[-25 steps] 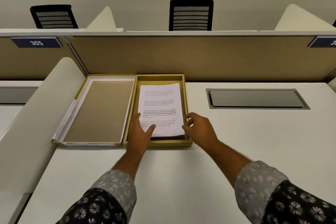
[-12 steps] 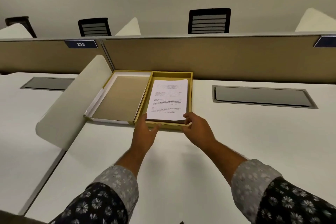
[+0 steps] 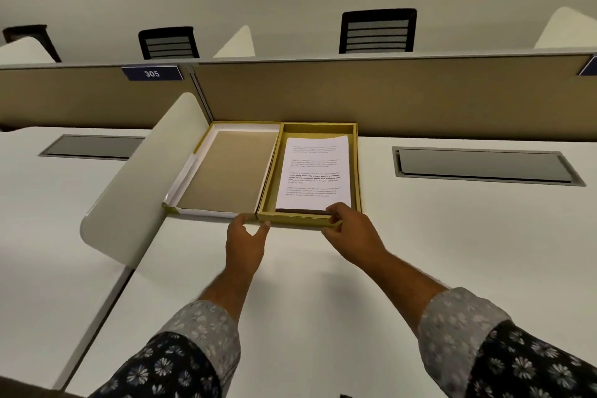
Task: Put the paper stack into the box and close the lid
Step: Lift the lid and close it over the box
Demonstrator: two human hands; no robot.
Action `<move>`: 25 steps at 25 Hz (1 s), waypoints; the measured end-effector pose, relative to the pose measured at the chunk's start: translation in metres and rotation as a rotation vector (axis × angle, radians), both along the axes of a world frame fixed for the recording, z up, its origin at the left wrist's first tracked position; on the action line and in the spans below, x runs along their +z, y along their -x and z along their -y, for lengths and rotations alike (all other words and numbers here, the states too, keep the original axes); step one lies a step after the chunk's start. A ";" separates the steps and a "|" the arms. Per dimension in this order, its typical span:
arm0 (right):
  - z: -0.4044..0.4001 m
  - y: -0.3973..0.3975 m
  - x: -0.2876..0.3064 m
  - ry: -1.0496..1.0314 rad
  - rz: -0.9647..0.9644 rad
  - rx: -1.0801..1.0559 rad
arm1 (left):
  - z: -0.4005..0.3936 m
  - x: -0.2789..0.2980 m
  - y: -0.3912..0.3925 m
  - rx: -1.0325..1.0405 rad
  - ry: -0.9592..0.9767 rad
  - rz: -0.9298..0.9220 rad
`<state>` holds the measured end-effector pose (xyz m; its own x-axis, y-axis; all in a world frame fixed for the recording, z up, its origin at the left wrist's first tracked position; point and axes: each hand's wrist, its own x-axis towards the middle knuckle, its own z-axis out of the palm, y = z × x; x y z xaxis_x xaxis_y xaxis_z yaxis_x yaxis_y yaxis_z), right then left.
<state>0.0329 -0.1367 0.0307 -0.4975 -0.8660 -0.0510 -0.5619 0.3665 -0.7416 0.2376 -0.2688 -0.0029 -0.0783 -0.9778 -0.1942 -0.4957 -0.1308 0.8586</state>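
Paper stack (image 3: 315, 173): white printed sheets, several blocks of text, one in bold; lying flat inside box (image 3: 356, 171), near edge close to front wall, gap left at far end. Dark layer visible under front edge of stack.

Box: shallow, mustard-yellow, rectangular, seated on white desk (image 3: 290, 284) against tan partition (image 3: 420, 100).

Lid (image 3: 226, 171): open, lying inside-up just left of box, touching it; tan inner panel, white inner walls.

Left hand (image 3: 245, 244): fingers apart, empty, at front edge where lid meets box.

Right hand (image 3: 350, 234): pinched on front right wall of box, thumb over rim beside stack.
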 end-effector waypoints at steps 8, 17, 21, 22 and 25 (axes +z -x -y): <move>0.104 -0.091 -0.025 -0.047 -0.020 -0.008 | 0.118 -0.027 -0.079 0.112 -0.102 -0.029; 0.189 -0.144 -0.044 -0.222 -0.189 -0.001 | 0.215 -0.042 -0.126 0.491 -0.146 -0.216; 0.207 -0.145 -0.048 -0.296 -0.216 -0.015 | 0.229 -0.053 -0.127 0.526 -0.145 -0.194; 0.209 -0.145 -0.050 -0.299 -0.221 -0.021 | 0.227 -0.055 -0.126 0.537 -0.129 -0.193; 0.209 -0.149 -0.054 -0.293 -0.233 -0.043 | 0.223 -0.056 -0.124 0.566 -0.097 -0.232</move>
